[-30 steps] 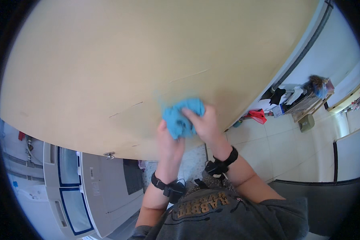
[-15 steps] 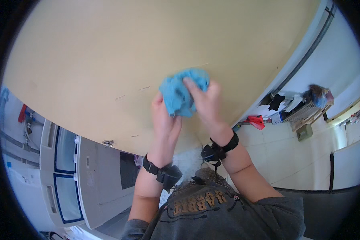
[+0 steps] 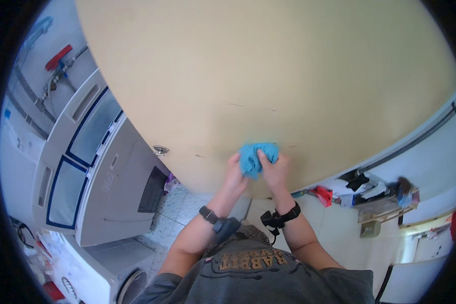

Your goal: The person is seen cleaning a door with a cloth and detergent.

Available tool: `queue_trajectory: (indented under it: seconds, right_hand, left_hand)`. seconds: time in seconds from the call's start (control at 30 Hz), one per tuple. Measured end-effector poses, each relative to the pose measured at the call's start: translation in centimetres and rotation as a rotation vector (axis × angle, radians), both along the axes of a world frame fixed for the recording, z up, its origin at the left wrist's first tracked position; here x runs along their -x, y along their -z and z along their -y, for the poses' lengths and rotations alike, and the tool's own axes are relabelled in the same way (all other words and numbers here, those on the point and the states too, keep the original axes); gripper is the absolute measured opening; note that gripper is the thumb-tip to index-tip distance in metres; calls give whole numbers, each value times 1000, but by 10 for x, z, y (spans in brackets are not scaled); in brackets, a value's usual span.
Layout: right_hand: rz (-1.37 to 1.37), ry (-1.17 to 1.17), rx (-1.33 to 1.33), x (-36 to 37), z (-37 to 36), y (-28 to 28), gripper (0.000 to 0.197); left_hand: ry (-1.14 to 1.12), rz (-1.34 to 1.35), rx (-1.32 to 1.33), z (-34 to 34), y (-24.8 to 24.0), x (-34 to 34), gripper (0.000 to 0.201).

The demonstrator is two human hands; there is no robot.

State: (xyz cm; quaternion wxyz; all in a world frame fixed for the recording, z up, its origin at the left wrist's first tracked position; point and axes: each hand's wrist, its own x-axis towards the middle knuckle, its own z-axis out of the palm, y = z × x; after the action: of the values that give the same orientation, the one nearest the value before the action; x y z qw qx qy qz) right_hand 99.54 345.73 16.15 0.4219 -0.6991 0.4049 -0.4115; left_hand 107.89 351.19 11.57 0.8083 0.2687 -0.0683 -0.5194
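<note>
A bunched blue cloth (image 3: 251, 161) is held between my two hands, in front of a pale yellow door (image 3: 268, 61). My left hand (image 3: 235, 175) closes round the cloth's left side. My right hand (image 3: 275, 171) grips it from the right, the thumb pressed on top. Whether the cloth touches the door, I cannot tell. Several dark scratches mark the door's surface, and a round metal knob (image 3: 160, 150) sits near its left edge. Black straps with small devices circle both my wrists.
At left stands a white twin-lid washing machine (image 3: 121, 187), with pipes and a red-handled valve (image 3: 59, 58) behind it. A front-loading machine (image 3: 93, 263) is at lower left. On the right, a cluttered rack (image 3: 385, 202), a red bag (image 3: 323, 195) and a bin (image 3: 370, 229) line the wall.
My view has swung, so the door and its knob sit further right. Both hands, still on the cloth, appear lower and closer to my body.
</note>
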Motion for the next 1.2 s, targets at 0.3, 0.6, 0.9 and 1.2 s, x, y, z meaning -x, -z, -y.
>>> queue_trajectory:
  seconds: [0.3, 0.6, 0.9, 1.2]
  right_hand:
    - [194, -294, 62, -90, -26, -55, 18]
    - [214, -216, 38, -104, -43, 8, 15]
    - [-6, -232, -23, -107, -50, 115, 20]
    - [218, -180, -337, -111, -61, 68, 22]
  left_hand:
    - [-287, 145, 51, -41, -82, -88, 15]
    - [-292, 98, -75, -59, -21, -94, 13]
    - [-283, 63, -305, -67, 88, -103, 12]
    - [-241, 294, -273, -68, 38, -111, 12]
